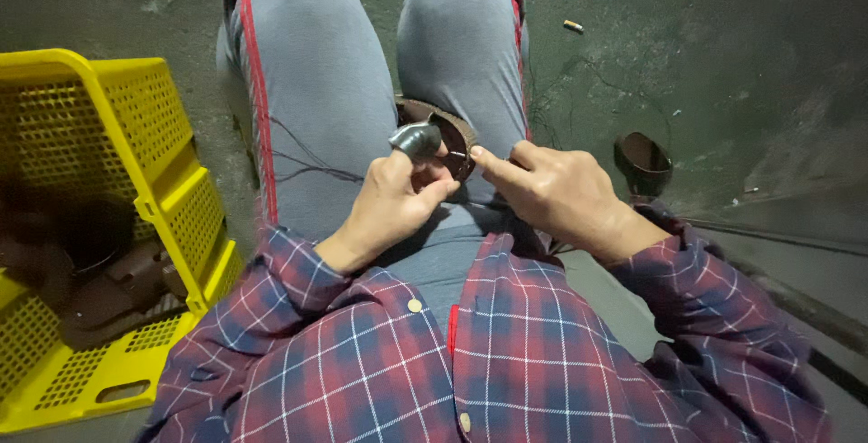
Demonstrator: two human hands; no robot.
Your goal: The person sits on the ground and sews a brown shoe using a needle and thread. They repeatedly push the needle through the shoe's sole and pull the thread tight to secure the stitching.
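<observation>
brown piece (449,138): a dark brown curved part, maybe leather, it lies on the lap between the two thighs, just in front of both hands; its exact shape i cannot tell.
left hand (393,203): curled, the fingers folded toward the palm, it touches the near edge of the brown piece; a grey metal thimble (415,138) sits on one fingertip.
right hand (551,192): fingers pressed together, thumb and forefinger pinching something very thin at the brown piece; what it is, too small to tell.
threads (307,164): thin dark threads lie across the left thigh of the grey trousers (316,63).
sleeves (561,353): red and blue checked shirt, covers both arms to the wrist.
yellow crate (163,199): plastic, on the floor at the left side of the person, with dark brown pieces (108,289) inside.
floor (741,54): dark concrete; a second brown curved piece (643,163) lies near the right hand, a cigarette butt (572,25) further away.
</observation>
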